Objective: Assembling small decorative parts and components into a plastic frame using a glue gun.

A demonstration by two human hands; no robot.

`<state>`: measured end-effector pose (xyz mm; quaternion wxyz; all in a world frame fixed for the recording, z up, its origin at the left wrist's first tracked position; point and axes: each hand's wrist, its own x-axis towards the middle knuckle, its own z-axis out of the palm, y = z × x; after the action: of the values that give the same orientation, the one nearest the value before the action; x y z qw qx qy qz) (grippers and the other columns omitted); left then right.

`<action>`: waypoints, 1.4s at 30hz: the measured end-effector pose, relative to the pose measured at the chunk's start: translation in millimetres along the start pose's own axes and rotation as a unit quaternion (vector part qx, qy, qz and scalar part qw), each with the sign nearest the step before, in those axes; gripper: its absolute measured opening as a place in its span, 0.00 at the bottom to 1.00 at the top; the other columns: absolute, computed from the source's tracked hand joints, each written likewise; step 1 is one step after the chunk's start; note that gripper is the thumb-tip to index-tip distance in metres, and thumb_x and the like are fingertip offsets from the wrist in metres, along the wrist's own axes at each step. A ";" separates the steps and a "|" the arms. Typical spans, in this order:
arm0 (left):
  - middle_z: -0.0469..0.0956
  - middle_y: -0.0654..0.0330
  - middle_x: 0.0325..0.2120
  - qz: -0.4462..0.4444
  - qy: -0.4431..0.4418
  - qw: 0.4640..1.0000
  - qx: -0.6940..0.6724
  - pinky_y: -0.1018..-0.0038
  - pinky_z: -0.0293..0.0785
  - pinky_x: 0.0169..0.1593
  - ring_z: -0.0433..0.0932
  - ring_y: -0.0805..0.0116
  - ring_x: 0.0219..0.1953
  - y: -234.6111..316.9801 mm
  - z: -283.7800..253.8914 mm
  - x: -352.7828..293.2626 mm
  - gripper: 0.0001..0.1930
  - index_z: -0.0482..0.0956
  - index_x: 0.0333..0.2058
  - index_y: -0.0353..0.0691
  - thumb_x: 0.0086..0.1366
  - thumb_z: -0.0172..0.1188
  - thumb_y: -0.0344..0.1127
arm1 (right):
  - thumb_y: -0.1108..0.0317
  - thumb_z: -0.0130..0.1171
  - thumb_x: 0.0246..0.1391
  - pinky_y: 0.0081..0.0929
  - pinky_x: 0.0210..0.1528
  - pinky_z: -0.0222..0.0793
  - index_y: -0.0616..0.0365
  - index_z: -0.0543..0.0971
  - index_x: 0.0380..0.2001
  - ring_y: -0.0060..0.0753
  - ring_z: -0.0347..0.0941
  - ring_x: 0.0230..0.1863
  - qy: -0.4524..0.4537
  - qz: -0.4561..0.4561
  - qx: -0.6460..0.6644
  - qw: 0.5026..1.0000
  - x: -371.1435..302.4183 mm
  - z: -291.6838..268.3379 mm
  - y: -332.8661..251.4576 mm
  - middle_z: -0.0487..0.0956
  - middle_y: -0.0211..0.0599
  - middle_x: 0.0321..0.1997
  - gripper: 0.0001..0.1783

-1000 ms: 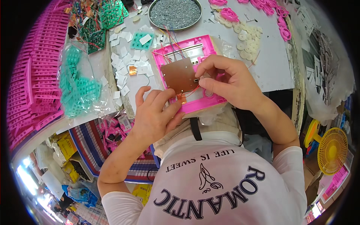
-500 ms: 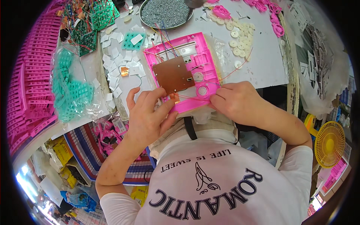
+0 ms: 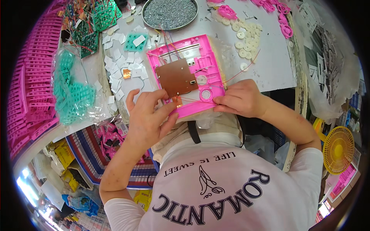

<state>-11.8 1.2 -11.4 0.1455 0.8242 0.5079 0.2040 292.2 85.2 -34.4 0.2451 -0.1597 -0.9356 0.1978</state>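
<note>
"Pink plastic casing (image 3: 190, 109), open side up. Position?"

"At the near edge of the table (image 3: 277, 73), about the middle. Brown circuit board (image 3: 175, 79) sits in its left part, slightly tilted in plan."

"Left hand (image 3: 148, 111)?"

"Fingers parted, tips at the board's near left corner, beside a copper-coloured piece (image 3: 177, 101). Cannot tell whether they grip the casing or only rest there."

"Right hand (image 3: 243, 98)?"

"Thumb and forefinger pinched narrow on thin red wires (image 3: 196, 101), at the casing's right side, near corner. Wires run almost straight from the copper-coloured piece to those fingertips."

"Surroundings?"

"Round metal dish (image 3: 169, 29) of small grey parts (image 3: 169, 13) toward the table's far edge. Cream discs (image 3: 250, 42) right of it, nearer the right edge. White paper pieces (image 3: 115, 73) scattered left of the casing. Bagged teal pads (image 3: 73, 94) by the left near corner."
</note>
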 end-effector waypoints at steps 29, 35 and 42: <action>0.75 0.62 0.52 0.124 -0.029 0.987 0.101 0.51 0.61 0.59 0.71 0.63 0.49 60.8 39.5 21.9 0.30 0.79 0.56 0.40 0.55 0.69 0.45 | 0.64 0.63 0.49 0.43 0.24 0.75 0.57 0.83 0.33 0.49 0.78 0.21 -0.220 0.135 -0.032 0.966 77.3 -49.9 -7.4 0.79 0.42 0.20 0.10; 0.75 0.61 0.51 0.088 -0.020 0.996 0.003 0.51 0.60 0.60 0.71 0.62 0.51 60.1 45.7 20.8 0.30 0.78 0.57 0.41 0.56 0.68 0.43 | 0.62 0.64 0.50 0.42 0.30 0.76 0.57 0.80 0.26 0.49 0.80 0.26 0.032 0.236 -0.111 0.965 127.4 21.5 29.1 0.82 0.42 0.24 0.10; 0.75 0.59 0.48 0.055 0.015 0.991 -0.120 0.55 0.64 0.57 0.72 0.60 0.49 54.5 40.2 23.2 0.24 0.79 0.54 0.41 0.57 0.68 0.37 | 0.66 0.63 0.51 0.38 0.28 0.73 0.58 0.80 0.29 0.44 0.79 0.23 0.075 0.319 -0.015 0.945 129.3 27.6 23.4 0.81 0.43 0.23 0.07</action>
<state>59.4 -3.4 -17.8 0.2241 0.8241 0.4362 0.2835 175.3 148.7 -16.0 0.2364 -0.4677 -0.8176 0.2387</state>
